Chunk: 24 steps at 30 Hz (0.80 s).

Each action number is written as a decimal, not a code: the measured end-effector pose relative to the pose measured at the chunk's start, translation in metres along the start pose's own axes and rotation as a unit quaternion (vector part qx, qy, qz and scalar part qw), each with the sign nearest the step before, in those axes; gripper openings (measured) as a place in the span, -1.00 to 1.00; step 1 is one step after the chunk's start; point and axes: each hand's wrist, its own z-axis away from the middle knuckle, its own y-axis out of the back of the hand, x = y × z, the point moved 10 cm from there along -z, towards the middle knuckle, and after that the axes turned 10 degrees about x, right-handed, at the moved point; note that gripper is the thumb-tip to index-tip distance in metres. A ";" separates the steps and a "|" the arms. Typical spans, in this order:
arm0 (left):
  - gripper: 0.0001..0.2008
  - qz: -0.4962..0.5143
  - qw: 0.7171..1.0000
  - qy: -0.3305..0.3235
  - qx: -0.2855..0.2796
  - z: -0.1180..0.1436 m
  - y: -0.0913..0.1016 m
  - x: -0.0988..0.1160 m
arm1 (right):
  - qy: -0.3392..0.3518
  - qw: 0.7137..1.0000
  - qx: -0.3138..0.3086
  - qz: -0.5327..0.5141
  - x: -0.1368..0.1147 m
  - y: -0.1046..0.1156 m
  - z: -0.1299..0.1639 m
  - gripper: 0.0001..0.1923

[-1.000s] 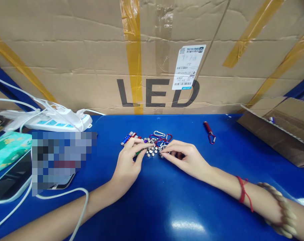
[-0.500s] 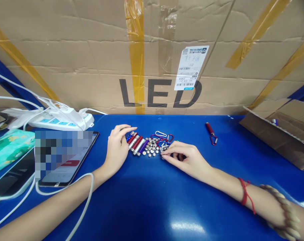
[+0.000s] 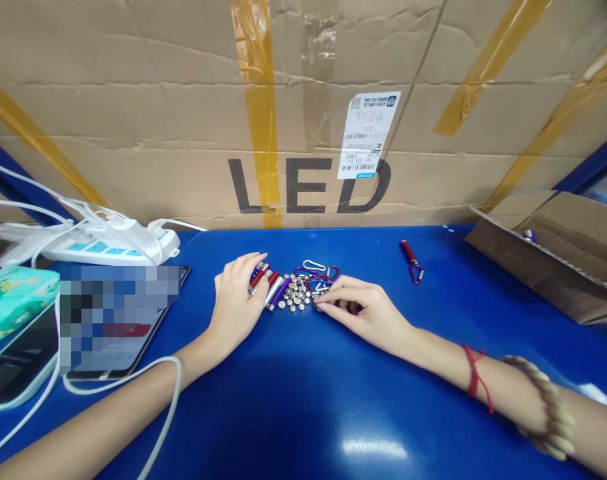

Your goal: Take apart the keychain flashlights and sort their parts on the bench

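My left hand [image 3: 237, 297] arches over the left end of a row of small tubes, like mini torches. Its thumb lies against the tubes and its fingers stay apart from the thumb. A red tube [image 3: 258, 279] shows in that gap, with a purple tube [image 3: 279, 295] at the row's right end. Right of the row lie several silver button cells [image 3: 297, 293]. My right hand [image 3: 366, 303] pinches thumb and fingertips together at the pile's right edge; what it holds is too small to tell. Carabiner clips, one silver [image 3: 313, 265], one red [image 3: 332, 272], lie behind.
A red torch with a clip [image 3: 408, 257] lies at the back right, before an open carton [image 3: 528, 257]. On the left are a phone [image 3: 128, 347], a power strip [image 3: 98, 248] and a white cable [image 3: 171, 407] across my left forearm. A large cardboard box [image 3: 193, 120] stands behind.
My left hand has moved onto the tubes, its thumb coming down over them. My right hand stays pinched at the pile's edge. The whole view has shifted slightly.
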 end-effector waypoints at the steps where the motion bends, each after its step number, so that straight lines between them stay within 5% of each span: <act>1: -0.70 -0.002 1.000 -0.025 0.007 0.001 0.002 0.006 | -0.001 1.000 -0.002 0.002 0.000 -0.001 0.000 -0.80; 5: -0.76 0.048 0.980 -0.191 0.017 0.015 0.009 0.047 | -0.001 1.000 0.004 -0.006 0.000 0.000 0.001 -0.81; 9: -0.77 0.102 0.942 -0.317 -0.035 0.035 0.005 0.076 | -0.003 0.999 0.038 -0.027 -0.001 0.007 -0.001 -0.82; 19: -0.76 0.084 0.962 -0.248 -0.081 0.028 -0.007 0.061 | -0.073 0.994 0.081 -0.011 0.019 0.017 -0.004 -0.83; 24: -0.61 0.060 0.931 -0.307 -0.189 0.044 -0.020 0.075 | -0.056 0.996 0.060 -0.014 0.016 0.013 -0.004 -0.83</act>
